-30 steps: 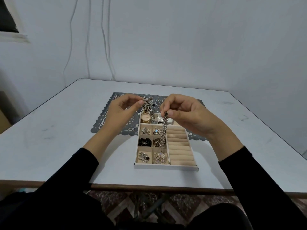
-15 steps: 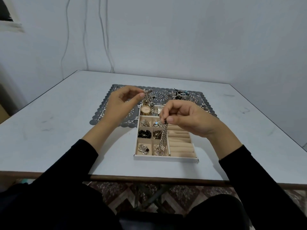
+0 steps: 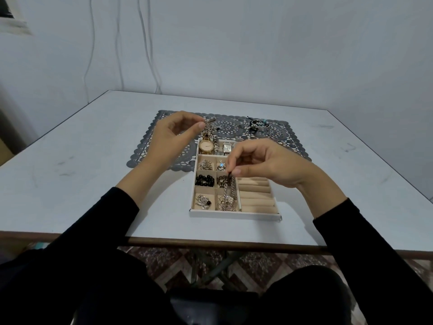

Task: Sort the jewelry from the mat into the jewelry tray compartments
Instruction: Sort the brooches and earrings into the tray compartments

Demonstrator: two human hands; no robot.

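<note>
Lower now, the right hand (image 3: 269, 165) feeds the chain (image 3: 230, 191) into a front compartment of the jewelry tray (image 3: 234, 215).
Pinched by its top end, it hangs straight to coil in; the left hand (image 3: 173, 139) pinches another piece (image 3: 207, 126).

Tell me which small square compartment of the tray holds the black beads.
The left compartment of the middle row in the jewelry tray: it alone holds black beads; the other small squares hold metal pieces.
</note>
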